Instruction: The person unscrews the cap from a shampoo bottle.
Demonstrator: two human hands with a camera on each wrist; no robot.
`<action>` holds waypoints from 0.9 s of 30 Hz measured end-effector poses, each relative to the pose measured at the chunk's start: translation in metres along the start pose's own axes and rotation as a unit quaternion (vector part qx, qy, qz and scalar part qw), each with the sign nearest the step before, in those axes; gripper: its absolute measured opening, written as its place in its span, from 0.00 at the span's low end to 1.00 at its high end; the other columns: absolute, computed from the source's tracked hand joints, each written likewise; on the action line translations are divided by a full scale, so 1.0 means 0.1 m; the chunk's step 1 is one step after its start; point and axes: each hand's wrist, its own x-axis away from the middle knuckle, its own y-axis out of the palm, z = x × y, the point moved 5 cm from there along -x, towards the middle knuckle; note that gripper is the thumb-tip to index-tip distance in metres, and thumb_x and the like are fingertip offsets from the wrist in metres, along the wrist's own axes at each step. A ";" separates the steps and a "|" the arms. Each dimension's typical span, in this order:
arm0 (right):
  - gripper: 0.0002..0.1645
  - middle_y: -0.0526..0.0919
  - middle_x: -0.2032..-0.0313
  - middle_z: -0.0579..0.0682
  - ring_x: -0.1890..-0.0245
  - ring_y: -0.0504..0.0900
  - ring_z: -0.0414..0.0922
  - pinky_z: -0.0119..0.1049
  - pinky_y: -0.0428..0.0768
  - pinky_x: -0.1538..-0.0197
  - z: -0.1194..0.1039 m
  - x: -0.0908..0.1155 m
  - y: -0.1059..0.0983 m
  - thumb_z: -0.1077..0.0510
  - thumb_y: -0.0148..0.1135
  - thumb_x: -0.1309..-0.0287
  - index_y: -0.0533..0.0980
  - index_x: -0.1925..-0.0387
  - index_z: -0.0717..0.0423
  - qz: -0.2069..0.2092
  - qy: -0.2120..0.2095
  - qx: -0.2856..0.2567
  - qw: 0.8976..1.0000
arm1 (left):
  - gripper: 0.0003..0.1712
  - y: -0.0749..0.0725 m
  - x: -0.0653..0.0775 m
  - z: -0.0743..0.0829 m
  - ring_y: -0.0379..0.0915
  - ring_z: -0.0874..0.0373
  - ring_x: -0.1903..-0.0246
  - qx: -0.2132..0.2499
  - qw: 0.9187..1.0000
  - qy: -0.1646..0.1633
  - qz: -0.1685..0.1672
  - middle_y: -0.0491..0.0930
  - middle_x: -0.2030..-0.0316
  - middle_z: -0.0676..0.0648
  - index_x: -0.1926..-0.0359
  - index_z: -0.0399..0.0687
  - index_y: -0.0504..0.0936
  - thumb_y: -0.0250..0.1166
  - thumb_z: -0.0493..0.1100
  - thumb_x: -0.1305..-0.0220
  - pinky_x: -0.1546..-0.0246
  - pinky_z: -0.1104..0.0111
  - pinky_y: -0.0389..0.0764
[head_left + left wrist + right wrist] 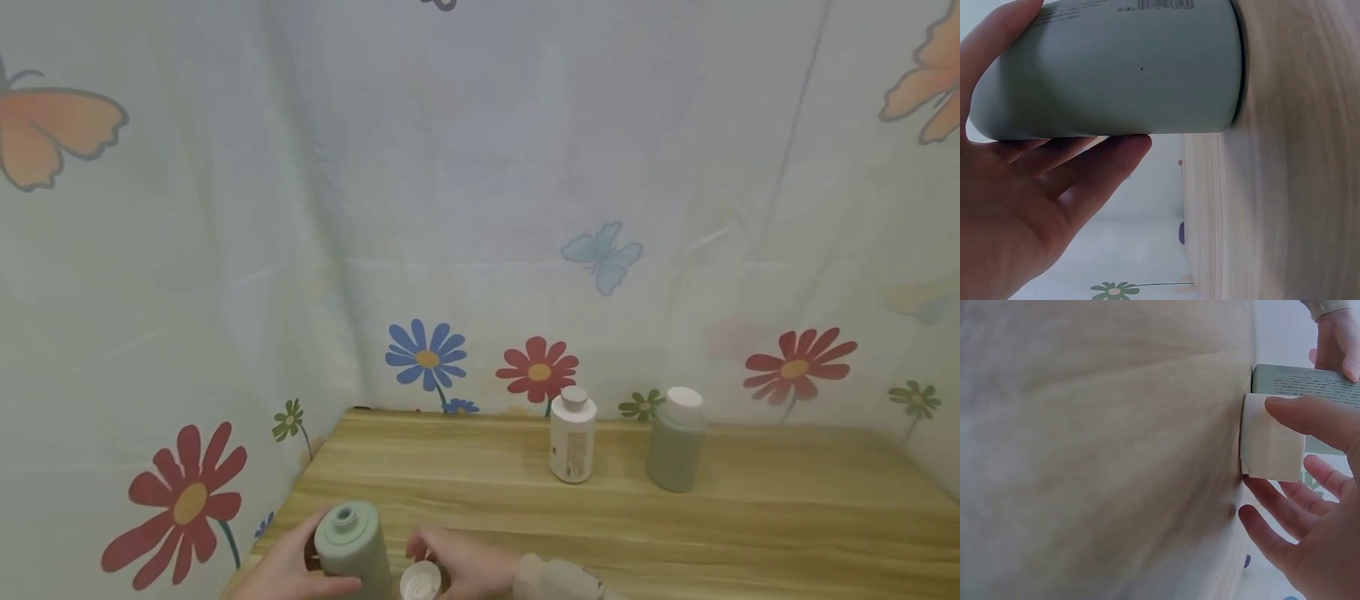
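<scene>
A sage-green bottle [356, 546] with a bare, open neck stands upright on the wooden table at the front left. My left hand [288, 565] grips it round the side, thumb and fingers on opposite faces. In the left wrist view the bottle's [1129, 75] base meets the tabletop, and a barcode is partly visible. Just right of it, a white cap [421, 582] sits on the table with its hollow side up. My right hand [476, 562] holds the cap; in the right wrist view the thumb and fingers lie on opposite sides of that cap [1272, 444].
Farther back on the wooden table [465, 454] stand a white bottle [572, 442] with a pale cap and, to its right, a green bottle [677, 450] with a white cap. A curtain [480, 167] printed with flowers and butterflies hangs behind the table and along the left.
</scene>
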 end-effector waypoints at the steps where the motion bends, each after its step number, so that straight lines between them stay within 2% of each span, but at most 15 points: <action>1: 0.28 0.75 0.52 0.36 0.57 0.74 0.30 0.27 0.75 0.53 0.00 0.00 0.00 0.54 0.68 0.44 0.66 0.44 0.46 0.001 -0.002 0.001 1.000 | 0.47 0.00 0.00 0.00 0.78 0.55 0.53 0.001 1.000 0.003 -0.005 0.77 0.46 0.40 0.33 0.35 0.60 0.74 0.47 0.48 0.58 0.64 0.80; 4: 0.28 0.74 0.51 0.36 0.56 0.73 0.28 0.26 0.75 0.54 -0.01 0.00 -0.01 0.54 0.67 0.42 0.65 0.43 0.46 -0.003 -0.015 0.030 0.999 | 0.47 0.00 -0.01 0.01 0.77 0.51 0.51 0.010 1.000 0.011 -0.022 0.75 0.45 0.38 0.33 0.35 0.59 0.73 0.47 0.46 0.56 0.61 0.81; 7: 0.29 0.74 0.51 0.37 0.56 0.72 0.28 0.25 0.75 0.54 -0.01 -0.01 -0.01 0.53 0.67 0.43 0.65 0.42 0.45 -0.006 -0.013 0.036 0.999 | 0.46 -0.01 -0.03 -0.02 0.77 0.49 0.49 0.015 0.999 0.012 -0.032 0.74 0.43 0.37 0.32 0.36 0.58 0.72 0.47 0.45 0.54 0.57 0.81; 12: 0.31 0.75 0.50 0.38 0.56 0.73 0.30 0.27 0.76 0.54 -0.03 0.02 -0.02 0.56 0.68 0.43 0.65 0.40 0.45 0.003 0.008 0.007 1.000 | 0.47 -0.02 -0.05 -0.07 0.75 0.45 0.46 0.019 0.999 -0.001 -0.027 0.73 0.41 0.37 0.32 0.36 0.58 0.72 0.47 0.45 0.50 0.51 0.79; 15: 0.33 0.75 0.49 0.40 0.54 0.74 0.30 0.28 0.76 0.52 -0.02 0.07 -0.06 0.56 0.69 0.45 0.65 0.39 0.46 0.017 0.013 0.024 0.999 | 0.48 -0.01 -0.06 -0.05 0.73 0.44 0.44 0.022 0.999 0.004 -0.024 0.71 0.40 0.36 0.32 0.35 0.57 0.73 0.46 0.46 0.49 0.49 0.78; 17: 0.34 0.75 0.47 0.41 0.52 0.73 0.30 0.28 0.75 0.50 -0.03 0.12 -0.10 0.56 0.69 0.45 0.65 0.38 0.47 0.024 0.010 0.045 0.999 | 0.50 -0.01 -0.06 -0.02 0.72 0.42 0.43 0.027 0.999 0.009 -0.023 0.69 0.39 0.34 0.30 0.37 0.52 0.71 0.46 0.44 0.49 0.50 0.78; 19: 0.36 0.75 0.46 0.42 0.50 0.73 0.30 0.29 0.76 0.49 -0.07 0.18 -0.14 0.56 0.69 0.45 0.64 0.38 0.47 0.030 -0.006 0.091 0.995 | 0.52 -0.03 -0.04 0.06 0.69 0.38 0.41 0.032 0.999 0.025 -0.014 0.64 0.36 0.30 0.28 0.39 0.45 0.70 0.44 0.43 0.48 0.51 0.77; 22: 0.37 0.75 0.44 0.46 0.47 0.74 0.33 0.30 0.76 0.47 -0.14 0.31 -0.22 0.56 0.69 0.46 0.63 0.37 0.49 0.038 -0.025 0.135 0.990 | 0.55 -0.10 0.02 0.25 0.63 0.31 0.37 0.022 0.998 0.057 0.029 0.56 0.32 0.28 0.26 0.45 0.36 0.68 0.42 0.40 0.47 0.50 0.76; 24: 0.37 0.75 0.44 0.48 0.46 0.74 0.36 0.32 0.77 0.46 -0.19 0.41 -0.30 0.57 0.69 0.46 0.62 0.36 0.50 0.049 -0.032 0.145 0.988 | 0.55 -0.17 0.07 0.46 0.58 0.28 0.35 0.001 0.994 0.088 0.071 0.53 0.30 0.28 0.26 0.48 0.35 0.67 0.42 0.39 0.45 0.46 0.74; 27: 0.36 0.75 0.44 0.50 0.45 0.74 0.40 0.33 0.75 0.43 -0.24 0.54 -0.43 0.58 0.68 0.45 0.64 0.37 0.50 0.075 -0.025 0.135 0.988 | 0.55 -0.21 0.12 0.80 0.59 0.30 0.34 -0.048 0.984 0.120 0.125 0.55 0.30 0.33 0.26 0.52 0.36 0.67 0.44 0.39 0.43 0.43 0.70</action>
